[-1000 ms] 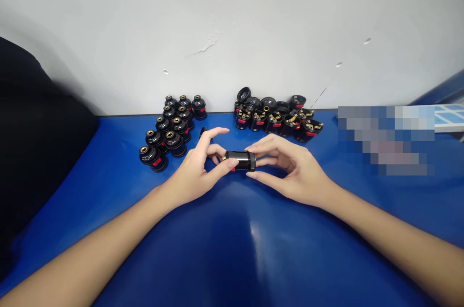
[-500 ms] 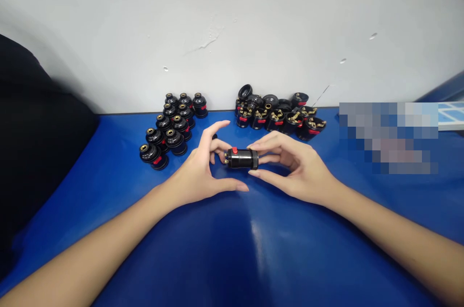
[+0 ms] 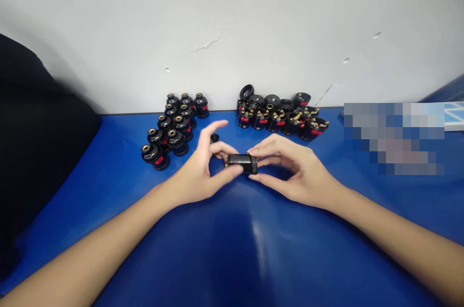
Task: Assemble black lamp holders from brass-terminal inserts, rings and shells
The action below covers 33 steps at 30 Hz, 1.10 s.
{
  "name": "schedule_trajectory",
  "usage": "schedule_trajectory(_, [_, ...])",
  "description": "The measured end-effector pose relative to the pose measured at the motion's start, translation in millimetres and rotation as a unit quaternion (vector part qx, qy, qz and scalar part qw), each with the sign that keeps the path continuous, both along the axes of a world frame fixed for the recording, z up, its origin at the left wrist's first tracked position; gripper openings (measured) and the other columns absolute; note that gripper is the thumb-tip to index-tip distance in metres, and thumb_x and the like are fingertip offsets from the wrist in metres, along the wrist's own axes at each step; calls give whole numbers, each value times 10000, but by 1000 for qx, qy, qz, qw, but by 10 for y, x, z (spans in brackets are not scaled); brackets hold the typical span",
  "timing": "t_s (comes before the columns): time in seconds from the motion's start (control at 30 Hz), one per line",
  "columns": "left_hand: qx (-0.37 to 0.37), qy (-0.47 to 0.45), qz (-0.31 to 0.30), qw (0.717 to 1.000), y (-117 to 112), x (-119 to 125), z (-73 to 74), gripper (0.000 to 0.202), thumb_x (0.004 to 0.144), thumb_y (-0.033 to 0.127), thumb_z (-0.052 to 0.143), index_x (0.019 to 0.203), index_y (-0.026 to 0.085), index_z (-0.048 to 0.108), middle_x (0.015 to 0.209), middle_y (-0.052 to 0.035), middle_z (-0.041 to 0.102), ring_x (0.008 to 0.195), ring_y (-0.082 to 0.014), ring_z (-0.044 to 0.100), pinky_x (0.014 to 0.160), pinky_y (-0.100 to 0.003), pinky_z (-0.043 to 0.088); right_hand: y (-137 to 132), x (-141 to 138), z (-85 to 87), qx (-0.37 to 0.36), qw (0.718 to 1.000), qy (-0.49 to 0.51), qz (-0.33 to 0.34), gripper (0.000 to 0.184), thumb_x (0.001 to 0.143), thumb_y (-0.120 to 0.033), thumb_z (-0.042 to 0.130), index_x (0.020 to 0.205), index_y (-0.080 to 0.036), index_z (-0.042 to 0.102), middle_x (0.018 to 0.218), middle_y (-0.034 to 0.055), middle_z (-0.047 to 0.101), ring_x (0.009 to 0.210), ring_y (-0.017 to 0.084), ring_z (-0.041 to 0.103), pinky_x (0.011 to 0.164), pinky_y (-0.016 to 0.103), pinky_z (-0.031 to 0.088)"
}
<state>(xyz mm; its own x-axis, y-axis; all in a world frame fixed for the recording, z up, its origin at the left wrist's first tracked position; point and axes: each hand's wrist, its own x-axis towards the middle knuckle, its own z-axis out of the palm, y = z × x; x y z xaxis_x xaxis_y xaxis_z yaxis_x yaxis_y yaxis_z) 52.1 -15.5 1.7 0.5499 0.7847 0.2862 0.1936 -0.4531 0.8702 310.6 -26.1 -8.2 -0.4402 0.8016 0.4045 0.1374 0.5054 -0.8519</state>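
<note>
A black lamp socket (image 3: 239,159) lies sideways in the air between my hands, its brass-coloured end pointing left. My left hand (image 3: 201,171) pinches the body with its thumb in front and lower fingers behind, while its index finger is raised off it. Around the ring at the right end, my right hand (image 3: 293,164) closes its thumb and fingertips. The red switch does not show on the side facing me. Behind my left fingers, a small black part (image 3: 215,138) rests on the table, partly hidden.
Several capped black lamp sockets (image 3: 176,141) stand in rows at left on the blue table (image 3: 232,249). Several open sockets (image 3: 279,120) with brass contacts and loose black caps (image 3: 271,101) are grouped at the back, near the pale wall (image 3: 232,21). A blurred patch covers the right.
My left thumb has come up onto the socket, which was held only by my right hand. The socket has turned about its length, so its red switch no longer shows.
</note>
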Motion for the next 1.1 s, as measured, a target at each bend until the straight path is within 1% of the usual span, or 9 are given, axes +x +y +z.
schedule_trajectory(0.1, [21, -19, -13, 1000, -3, -2, -16, 1156, 903, 378, 878, 1677, 322, 21, 1255, -91, 687, 1103, -242, 705, 1079, -457, 533, 2, 4, 3, -1, 1000, 7, -10, 333, 898, -270, 887, 1205, -298, 761, 1188, 80, 730, 1096, 291, 787, 958, 480, 730])
schedule_trajectory(0.23, [-9, 28, -3, 1000, 20, -28, -50, 804, 1082, 387, 636, 1673, 248, 110, 977, -30, 722, 1004, -226, 727, 1093, -474, 514, -3, -6, 29, 5, 1000, 4, -7, 308, 911, -243, 872, 1193, -284, 755, 1182, 77, 717, 1071, 268, 791, 949, 449, 731])
schedule_trajectory(0.4, [29, 14, -13, 999, 46, -37, -60, 1228, 858, 380, 913, 1677, 293, 3, 1250, -98, 677, 1151, -263, 702, 1101, -475, 534, -2, -7, 34, 16, 1000, 0, -8, 316, 919, -240, 866, 1206, -275, 738, 1190, 84, 704, 1094, 270, 781, 961, 466, 728])
schedule_trajectory(0.57, [3, 13, 16, 1000, 56, -26, -53, 873, 1040, 357, 699, 1662, 259, 94, 1005, -22, 703, 998, -212, 715, 1108, -478, 512, 6, -1, 18, 20, 1000, -9, 6, 314, 936, -228, 847, 1228, -280, 743, 1200, 84, 691, 1099, 270, 775, 963, 468, 727])
schedule_trajectory(0.67, [40, -1, -15, 999, 57, -28, -58, 1134, 885, 364, 891, 1664, 299, 70, 1287, -103, 677, 1134, -240, 692, 1099, -449, 523, 12, 0, 11, 23, 1000, -11, 6, 332, 933, -212, 850, 1235, -286, 734, 1202, 78, 687, 1112, 261, 773, 973, 446, 724])
schedule_trajectory(0.73, [35, 4, -23, 999, 52, -27, -64, 1227, 826, 409, 943, 1669, 290, 59, 1271, -100, 687, 1157, -257, 690, 1104, -454, 515, 13, 0, 7, 23, 1000, -8, 7, 338, 933, -203, 850, 1237, -282, 726, 1210, 79, 684, 1121, 254, 773, 977, 429, 723])
schedule_trajectory(0.9, [-1, 9, -2, 1000, 31, -13, -55, 768, 1079, 367, 643, 1654, 240, 149, 977, -21, 717, 1007, -206, 696, 1078, -447, 505, 3, 6, -4, 41, 999, -15, 19, 331, 943, -201, 838, 1249, -259, 724, 1197, 84, 685, 1095, 245, 781, 948, 408, 732])
schedule_trajectory(1.03, [33, -4, -15, 999, 30, -9, -53, 1138, 848, 378, 929, 1648, 303, 124, 1236, -68, 689, 1125, -232, 681, 1107, -441, 507, 2, 12, -9, 31, 999, -7, 9, 333, 936, -200, 844, 1241, -261, 725, 1214, 85, 690, 1120, 258, 778, 971, 425, 725])
schedule_trajectory(1.1, [23, 16, 4, 1000, 32, -10, -59, 1055, 899, 437, 877, 1646, 282, 148, 1134, -46, 704, 1117, -240, 688, 1120, -461, 497, 2, 7, -7, 28, 1000, -3, 8, 334, 936, -198, 844, 1241, -264, 725, 1214, 84, 686, 1125, 260, 775, 974, 432, 724])
